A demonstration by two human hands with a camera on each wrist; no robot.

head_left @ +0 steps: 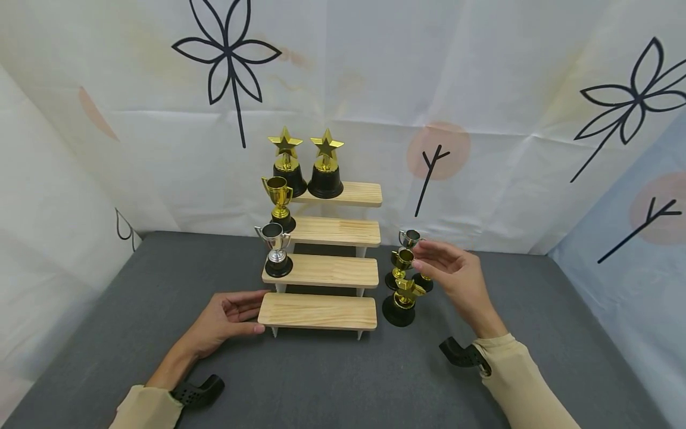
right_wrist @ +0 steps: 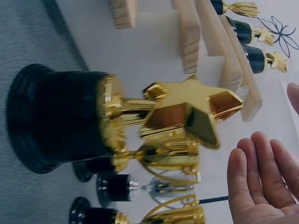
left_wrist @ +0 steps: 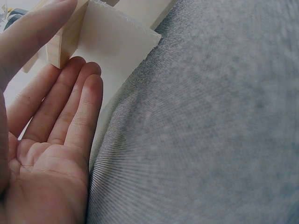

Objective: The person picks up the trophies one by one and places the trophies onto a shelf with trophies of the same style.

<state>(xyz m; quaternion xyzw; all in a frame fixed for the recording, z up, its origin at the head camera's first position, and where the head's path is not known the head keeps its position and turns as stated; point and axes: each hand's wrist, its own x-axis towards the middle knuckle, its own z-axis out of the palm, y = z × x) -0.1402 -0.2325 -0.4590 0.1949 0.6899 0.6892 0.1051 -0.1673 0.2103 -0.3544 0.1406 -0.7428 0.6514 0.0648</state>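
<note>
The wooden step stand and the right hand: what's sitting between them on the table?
A cluster of small trophies stands between the wooden step stand and the open right hand, with a gold star trophy in front. The head view shows it best.

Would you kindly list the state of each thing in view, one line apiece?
stepped wooden stand: upright on the grey table, bottom step bare.
two star trophies: upright, top step.
gold cup trophy: upright, second step.
silver cup trophy: upright, third step.
trophy cluster: standing on the table, right of the stand.
left hand: open, touching the bottom step's left end.
right hand: open, beside the cluster, holding nothing.
</note>
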